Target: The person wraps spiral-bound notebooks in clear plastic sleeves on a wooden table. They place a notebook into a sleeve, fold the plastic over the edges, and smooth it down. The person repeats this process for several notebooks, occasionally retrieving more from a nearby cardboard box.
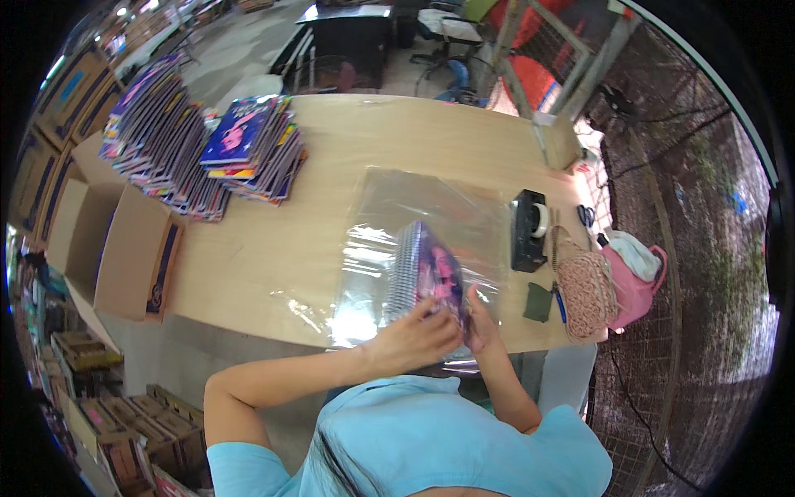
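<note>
Your left hand (pixel 414 335) and right hand (pixel 482 323) both grip the spiral notebook (pixel 426 273), fingers closed, over clear plastic wrap (pixel 414 207); black tape dispenser (pixel 528 229) just right of the notebook.

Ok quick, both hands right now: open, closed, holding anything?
Left hand: closed on the near edge of the spiral notebook, over the clear plastic sheets.
Right hand: gripping the same notebook's right side.

Under my hands, the purple glossy-covered notebook with its metal spiral (pixel 426 273) lies on crinkly clear plastic film (pixel 431 219), over the smooth pale wooden counter (pixel 248 257).
</note>
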`<state>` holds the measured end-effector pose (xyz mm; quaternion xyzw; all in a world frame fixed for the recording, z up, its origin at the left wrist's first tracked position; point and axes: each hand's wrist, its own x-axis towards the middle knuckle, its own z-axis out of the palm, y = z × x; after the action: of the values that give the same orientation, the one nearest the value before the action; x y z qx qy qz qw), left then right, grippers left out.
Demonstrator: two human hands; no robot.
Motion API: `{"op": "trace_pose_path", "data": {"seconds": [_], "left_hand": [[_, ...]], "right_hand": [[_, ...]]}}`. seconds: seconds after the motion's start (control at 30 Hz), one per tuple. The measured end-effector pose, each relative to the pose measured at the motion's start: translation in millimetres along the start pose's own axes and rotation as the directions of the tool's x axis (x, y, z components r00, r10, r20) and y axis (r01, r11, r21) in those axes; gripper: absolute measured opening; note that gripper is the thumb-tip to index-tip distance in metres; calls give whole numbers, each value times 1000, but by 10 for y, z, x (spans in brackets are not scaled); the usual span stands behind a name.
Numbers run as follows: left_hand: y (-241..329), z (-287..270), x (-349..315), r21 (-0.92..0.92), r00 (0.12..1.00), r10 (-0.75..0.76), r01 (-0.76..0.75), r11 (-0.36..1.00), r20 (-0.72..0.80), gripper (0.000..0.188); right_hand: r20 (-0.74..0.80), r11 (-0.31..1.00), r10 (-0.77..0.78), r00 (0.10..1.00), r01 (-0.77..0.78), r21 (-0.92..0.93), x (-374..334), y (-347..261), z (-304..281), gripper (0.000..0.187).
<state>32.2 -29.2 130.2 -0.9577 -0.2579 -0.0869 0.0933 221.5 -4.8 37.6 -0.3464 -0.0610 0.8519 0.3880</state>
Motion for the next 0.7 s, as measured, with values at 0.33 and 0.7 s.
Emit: {"op": "trace_pose_path", "data": {"seconds": [0.33,0.7], "left_hand": [[-463,-524,-1979,-311,443,-674,646,698,-592,64],[-1526,-1187,-5558,-321,-370,-507,929,-185,-778,74]], "right_hand": [[347,852,-465,815,518,-74,889,706,1575,66],[951,-512,-263,-161,859,4,1946,2488,6065,83]]}}
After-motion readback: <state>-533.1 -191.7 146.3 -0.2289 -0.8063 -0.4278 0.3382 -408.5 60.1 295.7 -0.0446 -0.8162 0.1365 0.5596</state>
